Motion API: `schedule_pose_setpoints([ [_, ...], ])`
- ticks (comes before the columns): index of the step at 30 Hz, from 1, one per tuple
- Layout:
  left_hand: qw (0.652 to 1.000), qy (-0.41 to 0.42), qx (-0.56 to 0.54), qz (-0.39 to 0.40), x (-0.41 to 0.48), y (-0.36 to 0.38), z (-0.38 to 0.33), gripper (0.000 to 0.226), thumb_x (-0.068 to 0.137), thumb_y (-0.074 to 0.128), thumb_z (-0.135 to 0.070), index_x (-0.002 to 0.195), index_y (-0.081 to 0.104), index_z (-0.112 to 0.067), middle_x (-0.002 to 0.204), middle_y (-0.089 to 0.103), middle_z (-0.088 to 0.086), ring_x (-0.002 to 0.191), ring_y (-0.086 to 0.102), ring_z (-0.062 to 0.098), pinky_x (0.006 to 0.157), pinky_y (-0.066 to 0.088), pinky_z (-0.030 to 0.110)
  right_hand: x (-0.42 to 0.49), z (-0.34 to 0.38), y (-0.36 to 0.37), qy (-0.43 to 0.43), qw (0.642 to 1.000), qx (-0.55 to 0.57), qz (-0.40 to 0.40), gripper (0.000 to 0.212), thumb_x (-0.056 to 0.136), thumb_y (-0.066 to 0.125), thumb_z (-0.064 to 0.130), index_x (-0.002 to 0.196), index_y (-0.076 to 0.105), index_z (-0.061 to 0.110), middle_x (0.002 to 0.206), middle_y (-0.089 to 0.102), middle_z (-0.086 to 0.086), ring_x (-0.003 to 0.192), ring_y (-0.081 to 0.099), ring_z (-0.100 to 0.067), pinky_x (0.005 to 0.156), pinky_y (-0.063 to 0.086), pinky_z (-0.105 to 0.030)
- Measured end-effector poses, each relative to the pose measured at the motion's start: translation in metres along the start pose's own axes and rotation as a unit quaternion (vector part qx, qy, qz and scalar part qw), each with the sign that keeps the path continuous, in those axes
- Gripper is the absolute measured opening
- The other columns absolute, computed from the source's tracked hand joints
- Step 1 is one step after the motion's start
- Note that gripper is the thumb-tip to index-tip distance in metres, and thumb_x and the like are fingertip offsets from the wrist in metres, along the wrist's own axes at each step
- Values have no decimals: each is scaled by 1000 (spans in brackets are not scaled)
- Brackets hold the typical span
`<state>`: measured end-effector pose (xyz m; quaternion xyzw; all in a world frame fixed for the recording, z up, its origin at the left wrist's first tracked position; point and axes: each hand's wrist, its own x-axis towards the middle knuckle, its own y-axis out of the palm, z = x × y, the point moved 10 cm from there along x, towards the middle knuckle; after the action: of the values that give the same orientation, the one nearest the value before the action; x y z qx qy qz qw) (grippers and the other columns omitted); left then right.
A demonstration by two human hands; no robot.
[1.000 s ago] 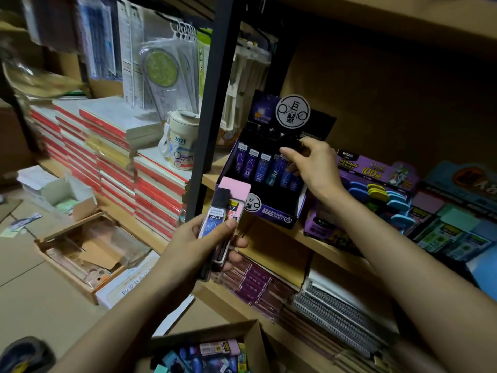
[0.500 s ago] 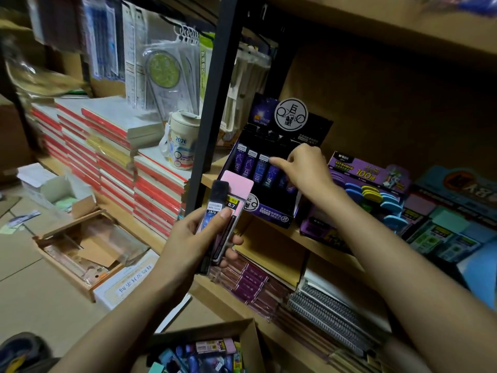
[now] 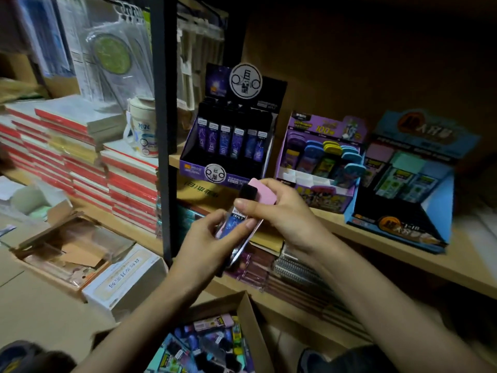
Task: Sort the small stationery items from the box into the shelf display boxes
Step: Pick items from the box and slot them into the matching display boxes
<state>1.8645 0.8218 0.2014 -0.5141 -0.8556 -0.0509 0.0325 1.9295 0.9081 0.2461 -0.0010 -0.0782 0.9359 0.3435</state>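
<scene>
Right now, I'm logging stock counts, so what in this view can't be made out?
Head view:
- Bundle of cases: count hidden by the left hand and right hand gripping it.
- Cardboard box: cut off by the bottom edge, contents blurred.
- Black display box: back rows lost in shadow.
- Blue display box: print blurred.

Bare forearms, left hand point(image 3: 201, 238) and right hand point(image 3: 282, 214); dark garment point(image 3: 338, 356) below.

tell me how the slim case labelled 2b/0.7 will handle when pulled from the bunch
Likely stiff and light: the slim case looks like thin hard plastic, and the right hand just pinches it. Its glossy label may make it slippery. It looks flat-sided, so it probably won't roll.
</scene>
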Motion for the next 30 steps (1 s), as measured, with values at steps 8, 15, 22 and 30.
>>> schedule_pose_setpoints([
  [8,999,7,-18,48,-13,30,-3,34,78,61,-38,99,64,-11,74,71,6,53,66,12,46,48,18,-22,-5,-43,8,999,-14,-41,18,90,60,23,92,67,6,84,68,-14,80,63,-21,81,53,-44],
  [15,1000,2,-24,16,-5,16,3,29,85,52,-40,101,64,-19,82,73,8,60,69,19,49,51,19,-20,0,-103,6,984,92,-151,8,89,61,20,89,65,13,88,70,-6,74,65,-12,51,49,-19],
  [22,993,5,-94,-67,6,-24,-2,25,92,50,-37,108,62,-22,85,74,11,62,71,21,46,49,18,56,78,-114,-102,972,-8,-211,7,88,63,12,88,57,10,93,66,-12,77,67,-20,55,54,-19],
  [30,991,10,-98,-85,4,-41,-2,32,89,47,-42,104,61,-19,84,75,9,65,71,19,46,49,18,124,97,-64,-204,869,-412,-185,22,84,69,20,101,60,10,92,67,-8,77,61,-19,67,43,-24],
])
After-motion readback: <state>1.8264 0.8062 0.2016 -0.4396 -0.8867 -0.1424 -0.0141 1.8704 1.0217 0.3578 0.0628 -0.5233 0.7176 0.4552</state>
